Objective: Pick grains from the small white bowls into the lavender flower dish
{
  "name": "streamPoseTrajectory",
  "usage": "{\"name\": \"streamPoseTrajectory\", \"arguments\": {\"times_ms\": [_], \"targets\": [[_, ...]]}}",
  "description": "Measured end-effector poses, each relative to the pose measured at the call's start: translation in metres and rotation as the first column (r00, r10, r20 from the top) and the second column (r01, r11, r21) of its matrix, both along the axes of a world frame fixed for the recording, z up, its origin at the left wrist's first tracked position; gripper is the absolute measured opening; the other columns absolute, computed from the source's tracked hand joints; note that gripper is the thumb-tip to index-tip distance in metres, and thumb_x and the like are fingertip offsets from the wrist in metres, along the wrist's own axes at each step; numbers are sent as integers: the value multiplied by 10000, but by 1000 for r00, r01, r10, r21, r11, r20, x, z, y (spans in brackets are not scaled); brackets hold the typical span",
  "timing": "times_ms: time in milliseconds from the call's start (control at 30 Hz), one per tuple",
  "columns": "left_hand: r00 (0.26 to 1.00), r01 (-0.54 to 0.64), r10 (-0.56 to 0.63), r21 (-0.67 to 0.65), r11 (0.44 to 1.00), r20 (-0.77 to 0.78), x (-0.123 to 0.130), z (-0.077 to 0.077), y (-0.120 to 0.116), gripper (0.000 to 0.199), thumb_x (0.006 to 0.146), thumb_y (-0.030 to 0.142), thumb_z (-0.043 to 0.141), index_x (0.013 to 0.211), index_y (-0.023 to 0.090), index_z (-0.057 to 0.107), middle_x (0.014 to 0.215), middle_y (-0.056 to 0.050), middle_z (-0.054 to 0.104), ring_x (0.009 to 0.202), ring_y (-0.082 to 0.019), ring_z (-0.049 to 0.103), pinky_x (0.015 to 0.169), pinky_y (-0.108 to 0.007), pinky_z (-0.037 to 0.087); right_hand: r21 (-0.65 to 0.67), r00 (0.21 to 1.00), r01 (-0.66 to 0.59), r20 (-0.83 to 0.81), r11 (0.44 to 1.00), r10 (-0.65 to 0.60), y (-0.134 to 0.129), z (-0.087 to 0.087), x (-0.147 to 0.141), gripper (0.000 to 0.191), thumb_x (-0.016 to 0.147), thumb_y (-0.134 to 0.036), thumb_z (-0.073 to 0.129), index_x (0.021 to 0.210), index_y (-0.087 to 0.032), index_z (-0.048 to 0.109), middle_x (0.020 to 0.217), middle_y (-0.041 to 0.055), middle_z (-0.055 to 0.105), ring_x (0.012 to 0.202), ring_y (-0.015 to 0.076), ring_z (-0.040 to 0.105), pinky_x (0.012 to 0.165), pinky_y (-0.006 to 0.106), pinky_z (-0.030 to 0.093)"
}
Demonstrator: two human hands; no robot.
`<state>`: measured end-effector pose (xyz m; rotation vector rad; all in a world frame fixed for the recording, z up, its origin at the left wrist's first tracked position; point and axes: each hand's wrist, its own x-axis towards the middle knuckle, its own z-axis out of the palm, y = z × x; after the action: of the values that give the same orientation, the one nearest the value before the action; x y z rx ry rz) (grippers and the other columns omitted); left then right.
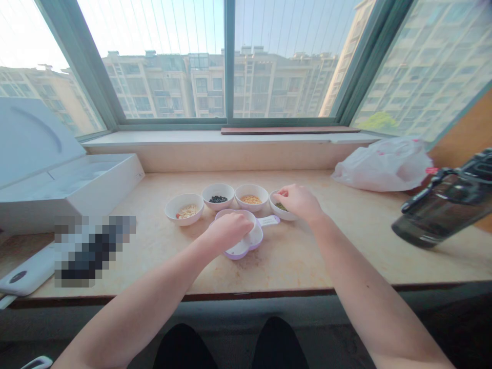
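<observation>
My left hand (232,229) is closed above a white and purple divided dish (238,252) with a short white handle (269,221). It covers part of the dish, and its fingertips are hidden. At the rightmost small white bowl (286,213), my right hand (298,200) has its fingers pinched together just over green beans (282,206). Anything between those fingers is too small to see. To the left stand three similar bowls, holding yellow kernels (251,199), black beans (218,199) and pale flakes (188,211) with a reddish piece.
An open white box (103,179) occupies the left side, with a white device (28,271) and a blurred-out dark object (94,251) before it. On the right are a white plastic bag (384,164) and a dark, tilted bottle (438,215). Windows rise behind the counter (346,246).
</observation>
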<state>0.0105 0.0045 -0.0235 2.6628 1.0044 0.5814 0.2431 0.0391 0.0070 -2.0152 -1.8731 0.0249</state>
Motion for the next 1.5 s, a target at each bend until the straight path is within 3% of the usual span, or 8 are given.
{"name": "streamPoseTrajectory", "arguments": {"times_ms": [467,600,700,800,900,1033,1367,1500], "targets": [[999,5,-6,-10,1000,-32,2,-1,2,228,769,0,515,627,176,546,776,-74,632,730,-204,603,746,-314,454,41,1000,-7,-14,999,7,2,-4,-3,279,875,-408,585,940,-241,799,962,89,794,916,269,715,683,317,471],[987,30,-9,-130,991,159,-5,7,9,224,740,19,547,757,195,684,793,-48,677,734,-182,606,735,-291,455,84,1000,-2,-19,996,4,0,-2,-4,291,897,-421,585,935,-224,796,951,102,791,914,277,714,700,331,475],[874,60,108,-326,943,474,-12,20,12,169,744,91,631,821,200,735,783,-35,690,741,-167,618,722,-285,471,109,1000,-2,-22,994,4,0,-2,-5,283,904,-413,588,922,-222,795,955,101,790,908,271,713,712,332,481],[685,302,230,-557,774,691,-17,35,9,211,697,136,745,904,165,718,835,-34,693,781,-157,652,734,-281,490,121,1000,-3,-30,993,7,0,-2,-5,283,907,-415,587,909,-222,794,938,94,791,898,266,715,704,326,482],[492,528,327,-575,625,807,-19,44,5,316,636,89,790,924,167,687,762,12,638,721,-112,628,726,-256,483,132,998,-28,-44,991,34,0,-3,-6,283,906,-418,594,898,-219,794,924,93,794,892,269,717,701,327,482],[370,661,394,-537,525,841,-18,46,2,360,589,29,791,893,176,665,746,36,591,663,-73,569,657,-218,452,163,991,-62,-105,985,79,0,-3,-8,260,903,-391,608,886,-206,790,923,96,795,862,261,716,724,333,489],[277,727,454,-494,477,847,-19,50,0,477,534,13,781,958,210,684,771,51,541,648,-60,520,598,-207,403,325,906,-193,-304,926,296,-4,-2,-20,225,892,-346,619,854,-182,767,847,84,775,730,204,677,731,326,491],[292,696,440,-504,511,849,-18,49,2,492,555,5,799,991,200,681,789,50,570,668,-58,555,649,-205,432,356,687,-357,-526,863,501,-12,-1,-26,273,857,-435,679,915,-182,763,824,53,749,651,157,628,617,285,479]]}}
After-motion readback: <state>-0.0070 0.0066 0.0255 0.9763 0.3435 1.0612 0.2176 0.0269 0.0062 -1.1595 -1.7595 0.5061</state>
